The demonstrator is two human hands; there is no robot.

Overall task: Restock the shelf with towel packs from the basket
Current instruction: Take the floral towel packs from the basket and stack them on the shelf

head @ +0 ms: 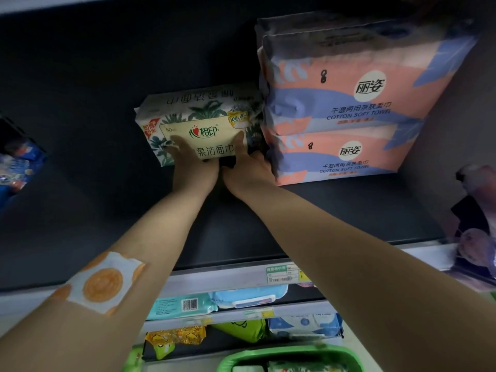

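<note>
A white towel pack (204,122) with green leaf print stands deep on the dark shelf (107,210), close against a stack of two pink-and-blue towel packs (349,103) on its right. My left hand (193,167) presses its straight fingers against the lower front face of the white pack. Beside it, my right hand (249,170) touches the pack's lower right front, one finger stretched up the face. Both thumbs are hidden. The green basket (290,355) shows at the bottom edge with packs inside.
The shelf floor left of the white pack is bare and dark. Blue packets (18,162) lie at the far left, purple packs (475,237) at the right edge. Lower shelves hold wipes (182,304) and yellow packets (174,336). A price label (281,273) sits on the shelf lip.
</note>
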